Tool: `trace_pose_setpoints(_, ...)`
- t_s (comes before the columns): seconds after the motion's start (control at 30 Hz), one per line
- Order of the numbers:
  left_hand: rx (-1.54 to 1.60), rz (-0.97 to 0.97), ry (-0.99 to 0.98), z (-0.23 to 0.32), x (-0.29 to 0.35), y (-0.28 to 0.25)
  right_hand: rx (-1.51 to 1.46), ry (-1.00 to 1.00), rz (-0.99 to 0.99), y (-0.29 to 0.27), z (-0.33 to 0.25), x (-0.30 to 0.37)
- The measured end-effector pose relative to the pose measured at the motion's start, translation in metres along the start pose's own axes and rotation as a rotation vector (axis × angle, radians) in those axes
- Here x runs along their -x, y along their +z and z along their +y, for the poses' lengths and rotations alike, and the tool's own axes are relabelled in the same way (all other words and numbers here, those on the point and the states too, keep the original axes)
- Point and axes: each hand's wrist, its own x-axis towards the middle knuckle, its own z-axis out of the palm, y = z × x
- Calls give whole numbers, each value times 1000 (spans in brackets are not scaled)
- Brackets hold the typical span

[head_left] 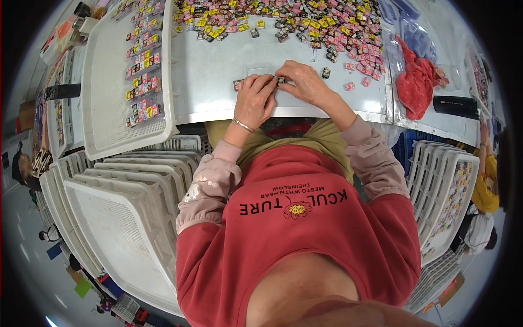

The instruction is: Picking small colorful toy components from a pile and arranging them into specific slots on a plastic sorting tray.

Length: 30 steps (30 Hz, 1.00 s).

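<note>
- At the white worktop (204,76), a small dark rectangular block (281,80) is held between the 2 hands, near the front edge.
- By the right hand (306,83), it is pinched with thumb and fingertips nearly closed; the left hand (255,99) is curled, its exact hold hidden, so its grip cannot be told.
- The block might be dropped or twisted if the pinch were slackened.
- The lone dark block (326,72) might be knocked by the right wrist, being just beside it.
- Counted: 1 held block, 1 lone dark block, 1 crumpled red cloth (414,82); the multicoloured block heap (321,22) cannot be counted.
</note>
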Motion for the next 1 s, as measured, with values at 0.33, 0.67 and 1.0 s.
trace_pose_setpoints(0.33, 8, -5, 11, 0, 0, -1, 319, -124, 58, 9, -6, 5)
trace_pose_setpoints(0.67, 31, -3, -8, -1, 2, -2, 123, -123, 185, 11, -12, 7)
trace_pose_setpoints(1.0, 19, 17, 9, 2, 1, -3, 3, 140, 93, 13, 2, -11)
